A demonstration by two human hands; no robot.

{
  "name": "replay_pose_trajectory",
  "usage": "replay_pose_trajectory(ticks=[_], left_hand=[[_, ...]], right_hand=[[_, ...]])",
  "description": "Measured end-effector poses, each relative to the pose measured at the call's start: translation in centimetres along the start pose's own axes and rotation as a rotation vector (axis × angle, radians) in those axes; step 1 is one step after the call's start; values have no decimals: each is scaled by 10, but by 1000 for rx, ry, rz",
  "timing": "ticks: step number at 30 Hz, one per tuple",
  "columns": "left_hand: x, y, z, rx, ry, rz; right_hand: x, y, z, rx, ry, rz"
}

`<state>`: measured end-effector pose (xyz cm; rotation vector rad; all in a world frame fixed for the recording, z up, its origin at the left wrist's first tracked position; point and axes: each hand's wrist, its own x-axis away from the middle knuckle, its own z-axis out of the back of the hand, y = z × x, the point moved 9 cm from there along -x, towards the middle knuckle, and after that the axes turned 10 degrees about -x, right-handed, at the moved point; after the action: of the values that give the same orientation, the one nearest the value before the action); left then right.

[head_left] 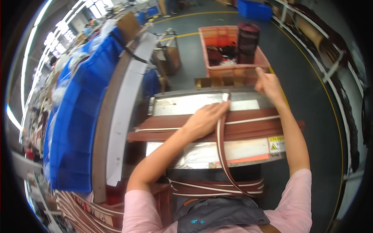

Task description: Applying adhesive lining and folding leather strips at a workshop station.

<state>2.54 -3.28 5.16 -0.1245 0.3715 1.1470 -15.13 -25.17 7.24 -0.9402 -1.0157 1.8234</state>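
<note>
My left hand (206, 119) lies over a bundle of brown strips with white lines (252, 125), laid crosswise on a metal-topped table (171, 105). Its fingers are closed on a single brown strip with a white line (221, 145). This strip runs over the bundle and curves down toward my waist, to more strips (217, 188) hanging below the near edge. My right hand (269, 84) is raised past the table's far right corner, fingers curled and one pointing away. Whatever it may hold cannot be made out.
Beyond the table stands a pink crate (235, 70) holding a dark red roll (248, 40). Blue bins (74, 128) line the left, beside a long white-topped board (130, 97). A rack (326, 70) follows the right side. A yellow warning label (276, 143) sits at the table's near right.
</note>
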Motion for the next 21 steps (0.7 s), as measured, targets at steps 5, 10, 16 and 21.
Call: replay_pose_trajectory(ticks=[5, 10, 16, 21], left_hand=[[-16, 8, -15, -116, 19, -46], [-33, 10, -15, -152, 12, 14], [-36, -10, -20, -140, -20, 198], [-41, -4, -20, -209, 54, 250]], right_hand=[[75, -55, -69, 265, -316, 601], [84, -45, -100, 387, -409, 642], [86, -31, -86, 412, -355, 550], [93, -37, -84, 505, -278, 539]])
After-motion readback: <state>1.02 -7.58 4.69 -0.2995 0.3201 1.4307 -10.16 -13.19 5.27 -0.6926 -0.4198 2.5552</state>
